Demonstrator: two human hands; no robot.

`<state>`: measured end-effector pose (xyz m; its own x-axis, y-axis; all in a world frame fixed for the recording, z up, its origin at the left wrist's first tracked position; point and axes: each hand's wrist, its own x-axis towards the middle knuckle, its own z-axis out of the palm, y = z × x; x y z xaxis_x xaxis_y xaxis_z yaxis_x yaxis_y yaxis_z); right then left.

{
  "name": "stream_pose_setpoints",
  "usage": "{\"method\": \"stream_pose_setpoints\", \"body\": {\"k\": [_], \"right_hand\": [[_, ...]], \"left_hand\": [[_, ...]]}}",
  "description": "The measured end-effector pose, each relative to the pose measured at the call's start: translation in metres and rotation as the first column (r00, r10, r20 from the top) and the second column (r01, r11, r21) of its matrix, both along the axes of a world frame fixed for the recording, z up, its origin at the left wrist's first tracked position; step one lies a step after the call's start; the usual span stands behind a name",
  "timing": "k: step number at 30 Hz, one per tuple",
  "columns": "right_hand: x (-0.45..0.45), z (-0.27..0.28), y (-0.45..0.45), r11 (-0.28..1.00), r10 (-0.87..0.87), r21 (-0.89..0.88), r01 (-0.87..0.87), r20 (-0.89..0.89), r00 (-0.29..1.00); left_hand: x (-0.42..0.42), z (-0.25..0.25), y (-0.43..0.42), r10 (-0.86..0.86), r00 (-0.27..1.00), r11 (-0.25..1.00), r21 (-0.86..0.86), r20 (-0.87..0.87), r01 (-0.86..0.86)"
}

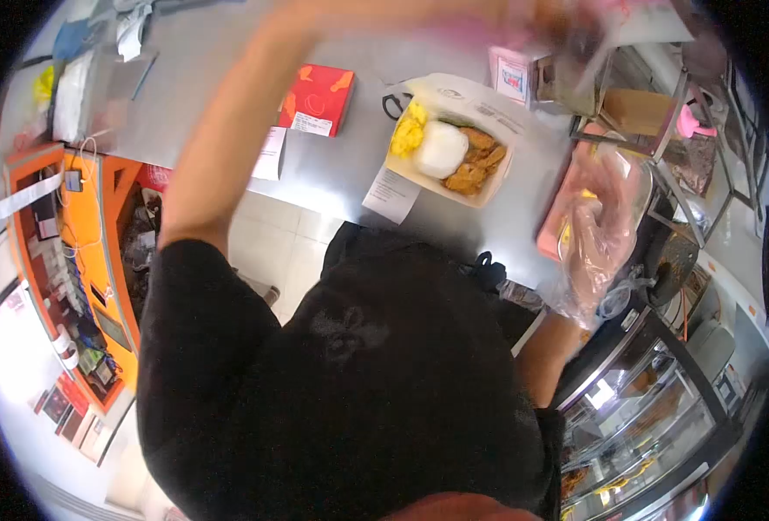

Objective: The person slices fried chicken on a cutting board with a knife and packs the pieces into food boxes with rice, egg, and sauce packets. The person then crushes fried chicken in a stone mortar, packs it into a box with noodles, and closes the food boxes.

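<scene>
My left arm reaches across the top of the view, and my left hand (562, 19) is smeared by motion at the upper right. A pink blur lies beside it; its fingers cannot be made out. At the right, my right hand (591, 239) wears a clear plastic glove and hovers over or in a pink tray (560, 208). Its fingers look bunched near a small yellow piece (588, 194). On the steel counter, an open paper meal box (497, 187) holds white rice (442, 149), yellow scrambled egg (409, 130) and browned meat pieces (474, 165).
A printed slip (391, 195) hangs from the meal box's front. A red box (319, 97) with a label stands left of it on the counter (315, 169). Wire racks (680, 165) rise at the right, above a glass display case (645, 417). Orange shelving (98, 234) stands at the left.
</scene>
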<state>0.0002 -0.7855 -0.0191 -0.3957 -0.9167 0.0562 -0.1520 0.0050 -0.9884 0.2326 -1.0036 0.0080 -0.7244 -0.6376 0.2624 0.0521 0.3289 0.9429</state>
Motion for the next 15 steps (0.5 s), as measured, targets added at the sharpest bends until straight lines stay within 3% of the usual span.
{"method": "stream_pose_setpoints", "body": {"k": [1,2,3,6,7,9,10,11,13,15], "right_hand": [[0.01,0.002,-0.006,0.998,0.026,-0.067,-0.022,0.067,0.997],[0.018,-0.001,-0.006,0.993,0.113,-0.026,-0.111,0.063,0.992],[0.025,-0.004,-0.008,0.979,0.202,0.007,-0.203,0.057,0.978],[0.018,-0.03,-0.018,0.822,0.477,0.325,-0.467,0.055,0.877],[0.015,-0.039,-0.02,0.714,0.555,0.464,-0.525,0.083,0.828],[0.025,-0.05,-0.026,0.775,0.5,0.463,-0.431,-0.032,0.865],[0.03,-0.056,-0.028,0.801,0.471,0.458,-0.384,-0.087,0.878],[0.032,-0.064,-0.028,0.846,0.488,0.403,-0.348,-0.323,0.811],[0.038,-0.086,-0.027,0.913,0.398,0.255,-0.317,-0.728,0.559],[0.045,-0.126,-0.025,0.813,0.548,0.392,-0.43,-0.763,0.342]], "left_hand": [[0.005,-0.018,0.021,-0.151,0.988,0.983,0.106,0.019,0.149],[0.009,-0.039,0.04,-0.259,0.965,0.95,0.188,0.028,0.249],[0.009,-0.062,0.046,-0.409,0.912,0.905,0.141,0.034,0.4],[0.011,-0.105,0.082,-0.369,0.928,0.878,0.348,0.053,0.329],[0.015,-0.114,0.089,-0.275,0.959,0.91,0.343,0.075,0.234],[0.026,-0.13,0.102,-0.079,0.99,0.942,0.335,0.12,0.034],[0.034,-0.136,0.109,0.116,0.984,0.954,0.261,0.133,-0.148],[0.044,-0.141,0.114,0.264,0.961,0.912,0.303,0.083,-0.276],[0.069,-0.146,0.122,0.539,0.842,0.773,0.393,0.006,-0.498],[0.095,-0.144,0.132,0.633,0.767,0.679,0.403,0.101,-0.614]]}}
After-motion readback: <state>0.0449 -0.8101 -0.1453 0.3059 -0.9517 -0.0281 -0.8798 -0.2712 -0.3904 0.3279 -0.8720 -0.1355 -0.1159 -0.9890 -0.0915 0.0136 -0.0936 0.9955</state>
